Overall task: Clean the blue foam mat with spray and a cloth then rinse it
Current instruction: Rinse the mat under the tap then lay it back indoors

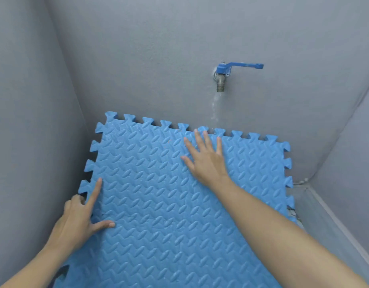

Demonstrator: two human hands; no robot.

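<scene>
Head view shows me the blue foam mat point(169, 200) tilted under the running tap point(223, 76), my left hand point(79, 221) gripping its edge and my right hand point(206, 161) pressed flat, fingers spread, steadying it for rinsing.

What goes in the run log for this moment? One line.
rinse | left hand grips blue foam mat edge | right hand flat on mat | tap running

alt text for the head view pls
Two bare hands hold a blue foam mat under a running wall tap: the right hand lies flat near its top edge, the left hand grips its left edge. Grey walls surround.
</scene>
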